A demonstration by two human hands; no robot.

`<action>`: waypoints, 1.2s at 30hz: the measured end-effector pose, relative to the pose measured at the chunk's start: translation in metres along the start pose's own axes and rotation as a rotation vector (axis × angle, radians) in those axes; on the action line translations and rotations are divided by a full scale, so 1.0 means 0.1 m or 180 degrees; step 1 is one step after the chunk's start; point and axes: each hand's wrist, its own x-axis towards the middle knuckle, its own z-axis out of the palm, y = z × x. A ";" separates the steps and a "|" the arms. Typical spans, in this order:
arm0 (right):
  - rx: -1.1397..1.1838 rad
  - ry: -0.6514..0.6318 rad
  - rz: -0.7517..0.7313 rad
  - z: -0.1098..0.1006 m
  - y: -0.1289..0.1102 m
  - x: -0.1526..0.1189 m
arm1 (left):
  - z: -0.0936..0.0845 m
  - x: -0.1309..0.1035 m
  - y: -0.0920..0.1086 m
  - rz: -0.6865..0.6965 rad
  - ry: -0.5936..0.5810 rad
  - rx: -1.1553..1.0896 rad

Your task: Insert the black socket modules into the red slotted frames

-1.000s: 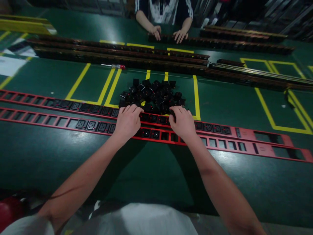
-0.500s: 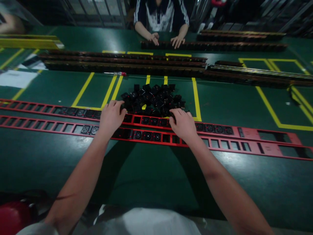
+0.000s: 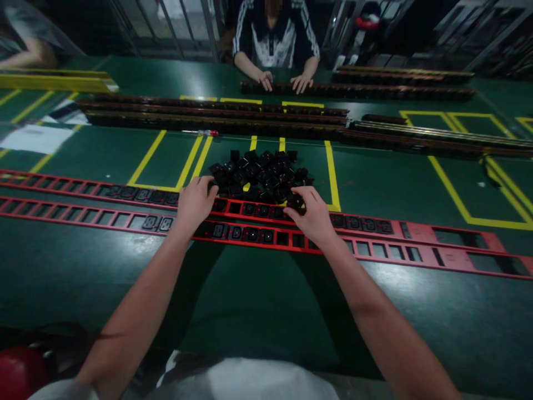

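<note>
Two long red strips lie side by side across the green table, the nearer strip [image 3: 375, 251] and the farther strip [image 3: 420, 228], each with rows of square cut-outs, some filled with black sockets. A heap of loose black sockets [image 3: 260, 172] sits just behind them. My left hand [image 3: 195, 203] rests over the farther strip at the heap's left edge, fingers curled at a socket. My right hand [image 3: 313, 214] is at the heap's right front, fingertips pinching a black socket [image 3: 296, 201] above the farther strip.
Long dark strips [image 3: 216, 114] lie across the table behind the heap, with a red-handled screwdriver [image 3: 204, 133] beside them. A person across the table has both hands [image 3: 283, 82] on another dark strip. Yellow tape lines mark the table. White paper [image 3: 35, 138] lies far left.
My left hand slid left along the strips, then reached to the heap's left edge. My right hand lifted slightly and closed its fingers on a socket at the heap's front.
</note>
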 end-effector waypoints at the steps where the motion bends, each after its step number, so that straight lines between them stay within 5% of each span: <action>1: 0.0016 0.0005 -0.0003 -0.01 0.00 0.00 | 0.00 0.00 0.01 -0.0001 -0.0008 0.0007; 10: -0.0154 0.0078 0.0022 0.01 -0.09 0.06 | -0.02 -0.01 0.06 -0.0097 -0.0089 -0.0004; 20: 0.0457 -0.0404 -0.0478 0.46 -0.78 0.51 | -0.02 -0.04 0.10 -0.0086 0.0005 -0.0027; 26: 0.0561 -0.0386 -0.0456 0.72 -0.67 0.54 | -0.01 -0.03 0.11 -0.0153 -0.0068 -0.0089; 36: 0.0178 -0.0839 -0.1085 0.77 -0.63 0.51 | -0.01 -0.03 0.10 -0.0131 -0.0004 -0.0150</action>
